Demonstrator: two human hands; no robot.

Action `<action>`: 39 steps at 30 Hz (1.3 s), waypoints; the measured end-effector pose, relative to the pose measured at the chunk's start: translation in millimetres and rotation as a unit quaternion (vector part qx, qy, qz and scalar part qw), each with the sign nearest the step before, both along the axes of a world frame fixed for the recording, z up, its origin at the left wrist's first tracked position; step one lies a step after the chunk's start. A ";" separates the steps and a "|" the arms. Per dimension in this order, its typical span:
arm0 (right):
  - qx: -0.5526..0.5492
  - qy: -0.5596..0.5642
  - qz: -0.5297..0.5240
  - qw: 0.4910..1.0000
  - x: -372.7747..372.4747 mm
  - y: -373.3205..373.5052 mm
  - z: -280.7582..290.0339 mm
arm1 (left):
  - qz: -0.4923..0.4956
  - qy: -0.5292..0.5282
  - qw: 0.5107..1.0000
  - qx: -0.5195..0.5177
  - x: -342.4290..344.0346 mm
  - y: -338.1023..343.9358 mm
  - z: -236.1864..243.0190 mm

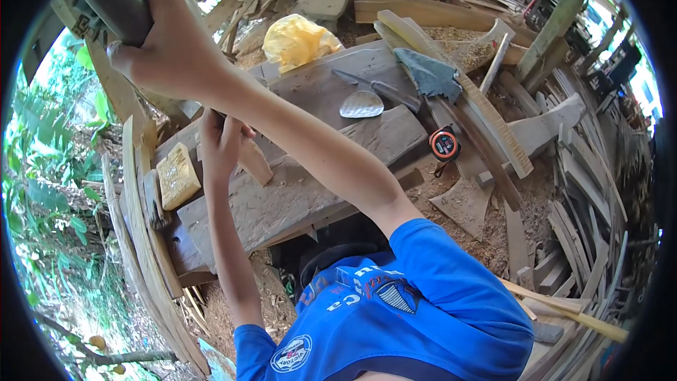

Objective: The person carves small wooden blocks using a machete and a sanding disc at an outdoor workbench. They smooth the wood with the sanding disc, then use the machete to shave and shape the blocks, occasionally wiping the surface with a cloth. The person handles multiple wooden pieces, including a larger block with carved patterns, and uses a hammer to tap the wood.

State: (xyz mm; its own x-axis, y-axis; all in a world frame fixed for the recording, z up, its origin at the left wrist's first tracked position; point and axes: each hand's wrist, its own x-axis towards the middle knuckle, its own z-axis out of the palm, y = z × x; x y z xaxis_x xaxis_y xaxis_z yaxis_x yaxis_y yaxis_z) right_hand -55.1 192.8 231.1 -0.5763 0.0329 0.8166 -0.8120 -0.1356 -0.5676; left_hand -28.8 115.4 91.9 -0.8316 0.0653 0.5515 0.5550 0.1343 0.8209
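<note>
My right hand (173, 49) is raised at the upper left, fingers wrapped round a thick dark round club (120, 3) that runs out past the picture's rim. Lower down, my left hand (220, 142) is closed just above the workbench. What it grips is mostly hidden by its own fingers and my right forearm. Right beside those fingers, a pale wood block (255, 162) stands tilted on the heavy bench plank (310, 173). To the left of my left hand lies a squarish yellowish wood piece (178, 176).
Farther back on the bench are a knife (384, 90), a clear shiny dish (362, 104) and a crumpled yellow plastic bag (300, 41). At the right lie a black-and-orange tape measure (444, 143), a grey cloth (428, 74) and long boards (486, 109). Scrap wood surrounds the bench.
</note>
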 end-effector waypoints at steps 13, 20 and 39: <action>-0.013 0.007 0.088 0.996 6.9 9.3 4.7 | -0.014 -0.036 0.999 0.023 -1.2 10.6 -1.2; -0.007 -0.021 0.069 0.997 14.4 16.8 0.6 | -0.039 -0.120 0.979 0.159 24.5 7.0 -55.2; -0.130 0.025 0.193 0.972 44.1 62.1 37.1 | 0.131 -0.006 0.987 0.089 52.6 9.3 -31.9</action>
